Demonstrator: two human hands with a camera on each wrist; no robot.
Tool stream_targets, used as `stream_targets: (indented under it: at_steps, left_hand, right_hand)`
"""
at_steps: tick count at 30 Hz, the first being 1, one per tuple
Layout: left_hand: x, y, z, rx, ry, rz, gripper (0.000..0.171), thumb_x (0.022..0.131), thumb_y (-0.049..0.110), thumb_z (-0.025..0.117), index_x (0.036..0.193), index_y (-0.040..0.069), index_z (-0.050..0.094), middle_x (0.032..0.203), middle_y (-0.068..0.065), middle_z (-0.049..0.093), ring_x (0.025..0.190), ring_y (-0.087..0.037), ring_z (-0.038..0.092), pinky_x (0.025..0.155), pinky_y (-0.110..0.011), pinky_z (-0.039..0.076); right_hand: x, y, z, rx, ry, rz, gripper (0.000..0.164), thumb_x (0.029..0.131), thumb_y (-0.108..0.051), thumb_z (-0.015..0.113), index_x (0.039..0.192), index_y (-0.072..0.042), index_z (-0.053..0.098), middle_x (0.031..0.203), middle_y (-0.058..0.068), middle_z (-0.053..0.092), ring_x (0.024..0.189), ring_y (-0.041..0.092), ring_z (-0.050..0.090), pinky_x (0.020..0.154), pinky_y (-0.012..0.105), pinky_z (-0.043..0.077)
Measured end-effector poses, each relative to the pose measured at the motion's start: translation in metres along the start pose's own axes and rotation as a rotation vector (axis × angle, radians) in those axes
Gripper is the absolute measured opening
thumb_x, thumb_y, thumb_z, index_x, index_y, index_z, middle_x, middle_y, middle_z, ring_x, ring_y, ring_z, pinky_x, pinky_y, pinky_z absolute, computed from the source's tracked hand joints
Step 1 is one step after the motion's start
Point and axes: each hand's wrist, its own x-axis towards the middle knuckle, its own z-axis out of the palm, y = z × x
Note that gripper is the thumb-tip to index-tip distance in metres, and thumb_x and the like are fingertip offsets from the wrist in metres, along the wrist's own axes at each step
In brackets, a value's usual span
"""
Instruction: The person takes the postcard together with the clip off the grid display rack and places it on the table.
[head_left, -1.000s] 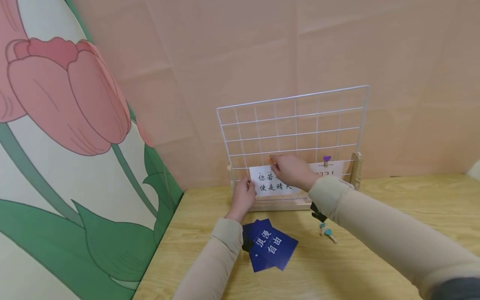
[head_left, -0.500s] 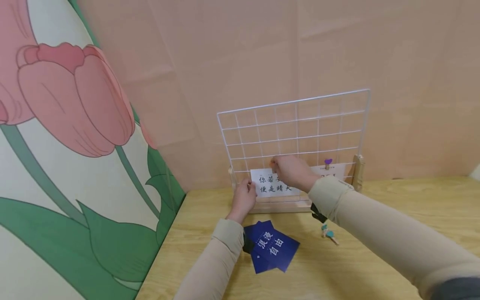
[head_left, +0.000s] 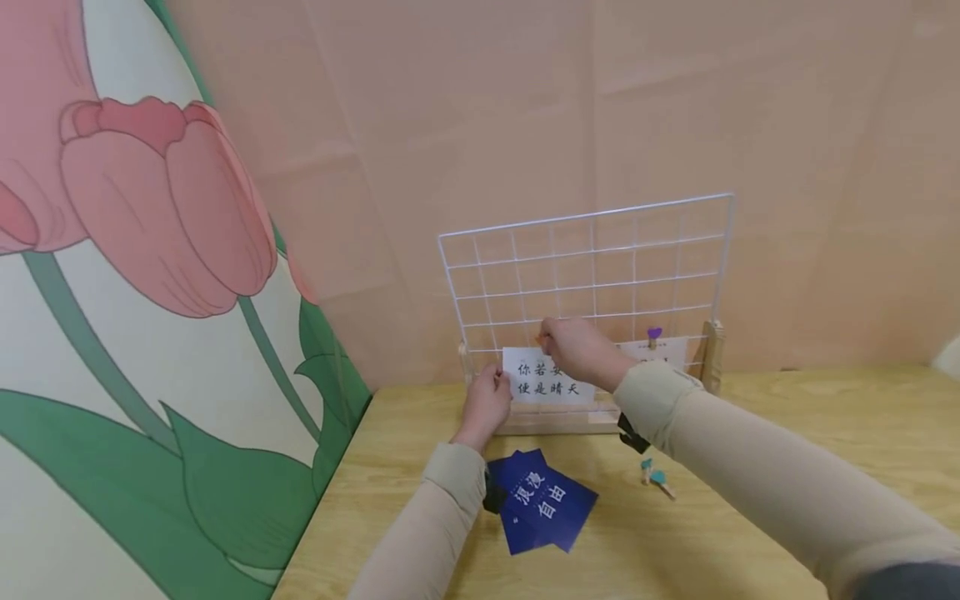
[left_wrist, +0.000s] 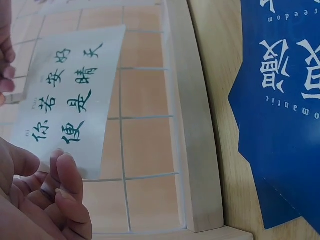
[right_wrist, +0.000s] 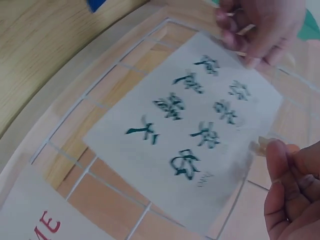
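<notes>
A white card with dark green Chinese characters stands against the lower part of a white wire grid. My left hand pinches the card's left edge between thumb and fingers, as the left wrist view shows closely. At the card's top edge, my right hand pinches a small wooden clothespin, its jaws at the edge. A bit of orange shows by those fingertips in the head view. Whether the clothespin grips the wire cannot be told. To the right hangs a second white card under a purple heart clothespin, partly hidden by my right arm.
Blue cards lie overlapped on the wooden table in front of the grid. Small teal-topped clothespins lie below my right forearm. Wooden posts and a wooden base support the grid.
The whole head view has shifted slightly, with the grid lower in it. Both hands keep their holds; the right has edged slightly left along the card, uncovering more characters.
</notes>
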Motion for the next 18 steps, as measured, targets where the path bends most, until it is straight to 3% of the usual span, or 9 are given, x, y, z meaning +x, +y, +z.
stream_targets:
  at_steps: [6,9,13,18]
  left_hand:
    - [-0.003,-0.004,-0.002,-0.008,-0.022,-0.023,0.024,0.108,0.014,0.048,0.120,0.001,0.064,0.082,-0.005,0.061,0.071,-0.016,0.057,0.062,-0.029,0.046]
    - [-0.005,-0.005,-0.004,-0.003,-0.033,-0.027,0.021,0.108,0.015,0.048,0.115,0.002,0.064,0.083,-0.004,0.061,0.071,-0.016,0.056,0.061,-0.029,0.046]
    - [-0.009,-0.005,-0.007,-0.012,-0.049,-0.017,0.017,0.108,0.016,0.048,0.105,0.005,0.061,0.082,-0.004,0.060,0.070,-0.017,0.055,0.060,-0.029,0.044]
    - [-0.016,-0.006,-0.011,-0.024,-0.036,-0.023,0.016,0.108,0.015,0.049,0.104,0.004,0.060,0.080,-0.004,0.060,0.068,-0.016,0.054,0.058,-0.029,0.044]
  right_hand:
    - [-0.001,-0.001,0.001,0.102,0.007,-0.005,0.017,0.106,-0.006,0.054,0.116,0.004,0.063,0.094,0.010,0.070,0.075,0.018,0.064,0.065,0.031,0.055]
    - [-0.005,0.001,0.001,0.131,0.001,-0.010,0.018,0.107,-0.009,0.054,0.113,0.004,0.064,0.091,0.011,0.069,0.074,0.017,0.062,0.066,0.031,0.055]
    - [-0.013,0.005,0.001,0.128,0.024,-0.017,0.016,0.106,-0.009,0.056,0.111,0.003,0.065,0.087,0.010,0.068,0.071,0.016,0.061,0.064,0.031,0.055]
    - [-0.026,0.011,-0.002,0.090,0.029,-0.053,0.017,0.106,-0.009,0.057,0.115,0.003,0.065,0.087,0.008,0.069,0.071,0.015,0.063,0.064,0.031,0.056]
